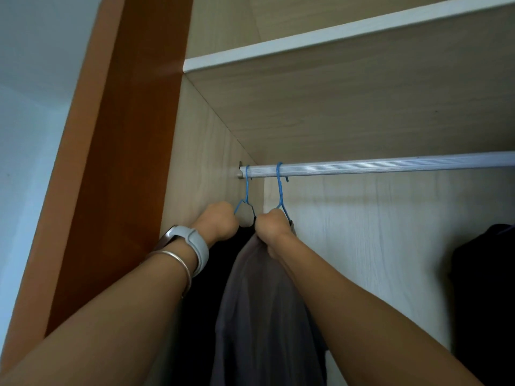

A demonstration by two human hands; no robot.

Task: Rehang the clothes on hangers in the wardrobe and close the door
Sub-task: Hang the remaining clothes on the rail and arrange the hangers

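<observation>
Two blue wire hangers hook over the silver wardrobe rail (pixel 390 165) near its left end. The left hanger (pixel 246 196) carries a black garment (pixel 203 288), and my left hand (pixel 218 222) is curled at its shoulder. The right hanger (pixel 280 190) carries a grey-brown garment (pixel 256 310). My right hand (pixel 271 231) grips that hanger's base together with the garment's collar. Both arms reach up into the wardrobe.
The orange-brown wardrobe door (pixel 122 162) stands open at the left. A shelf (pixel 334 34) runs above the rail. Another dark garment (pixel 485 288) hangs at the far right. The rail between is bare.
</observation>
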